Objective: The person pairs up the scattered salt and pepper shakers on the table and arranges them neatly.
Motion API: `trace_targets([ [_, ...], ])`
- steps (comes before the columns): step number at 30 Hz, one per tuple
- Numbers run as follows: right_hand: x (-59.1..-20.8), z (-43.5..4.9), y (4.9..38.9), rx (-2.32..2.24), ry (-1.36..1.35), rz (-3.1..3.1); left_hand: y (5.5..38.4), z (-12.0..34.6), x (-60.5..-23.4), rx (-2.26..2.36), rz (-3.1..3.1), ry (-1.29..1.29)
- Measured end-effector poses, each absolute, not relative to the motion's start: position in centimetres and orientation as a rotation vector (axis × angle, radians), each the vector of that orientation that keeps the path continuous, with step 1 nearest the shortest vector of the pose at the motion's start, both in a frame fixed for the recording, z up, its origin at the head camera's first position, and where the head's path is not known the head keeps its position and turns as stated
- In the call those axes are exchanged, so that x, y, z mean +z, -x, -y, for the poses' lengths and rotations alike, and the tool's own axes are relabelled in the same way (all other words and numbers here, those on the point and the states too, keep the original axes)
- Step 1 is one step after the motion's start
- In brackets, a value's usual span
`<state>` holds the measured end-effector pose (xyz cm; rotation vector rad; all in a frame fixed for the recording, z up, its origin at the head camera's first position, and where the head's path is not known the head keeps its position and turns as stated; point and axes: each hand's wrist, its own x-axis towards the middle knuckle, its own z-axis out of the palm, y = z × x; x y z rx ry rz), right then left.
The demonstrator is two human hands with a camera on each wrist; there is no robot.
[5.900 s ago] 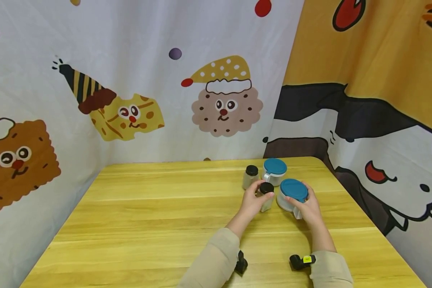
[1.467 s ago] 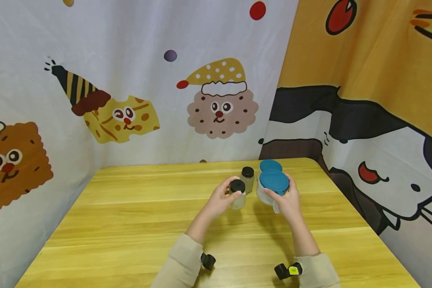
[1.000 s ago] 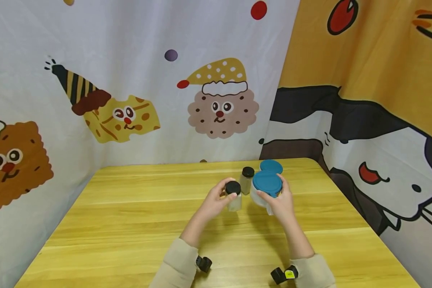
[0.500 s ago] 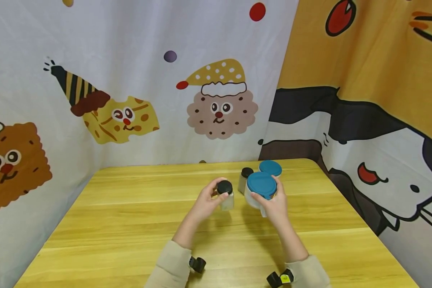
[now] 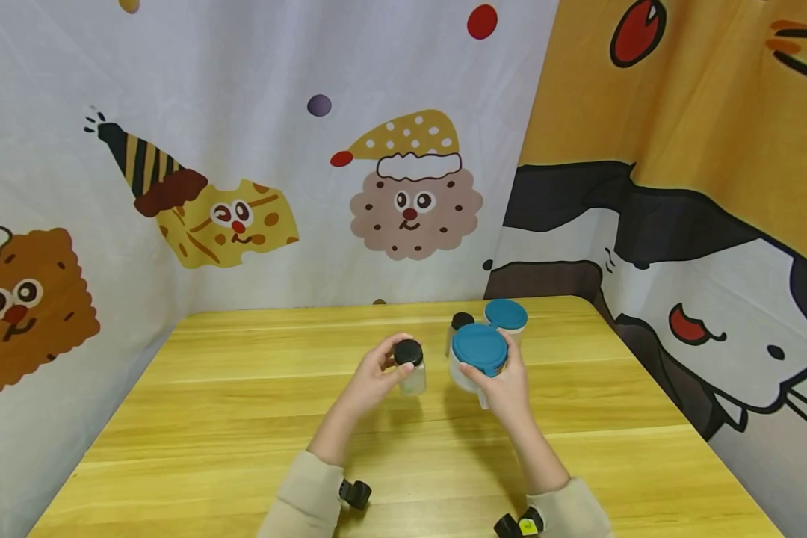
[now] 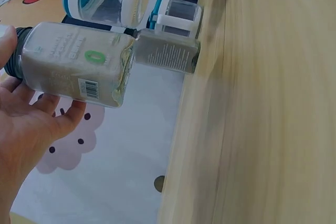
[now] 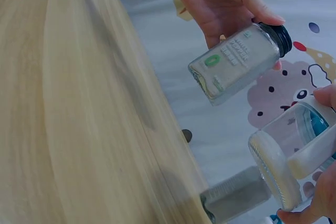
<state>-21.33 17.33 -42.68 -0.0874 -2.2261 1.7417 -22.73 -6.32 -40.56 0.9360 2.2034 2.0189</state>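
Note:
My left hand (image 5: 368, 382) grips a square clear spice jar (image 5: 413, 379) by its black lid end, thumb in front. Greyish contents and a barcode show on this jar (image 6: 73, 64) in the left wrist view, its base off the table. To the right, my right hand (image 5: 509, 390) holds a clear container (image 5: 480, 346) with a blue lid and a white handle, thumb at the lid's near edge. In the right wrist view that container (image 7: 270, 163) hangs tilted by the camera angle, raised above the table. Its underside shows a white ring.
A second black-lidded jar (image 5: 462, 321) stands behind the held container, partly hidden. Beside it at the back right is another blue-lidded container (image 5: 506, 314). The wooden table (image 5: 255, 388) ends at a cartoon-printed curtain (image 5: 262, 75).
Both hands have moved left, carrying the jar and the container away from the back-right group. The left hand has gone farther, widening the gap between jar and standing jar. The standing things stay put.

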Motion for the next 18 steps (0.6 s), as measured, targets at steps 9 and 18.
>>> trace_targets([
  [9,-42.8,-16.5,21.2,1.755,0.072,2.203,22.2,7.6,-40.2,2.018,-2.208,-0.929],
  [18,-43.1,-15.9,20.9,1.755,0.081,2.213,21.9,8.8,-40.5,2.059,-2.222,-0.97],
])
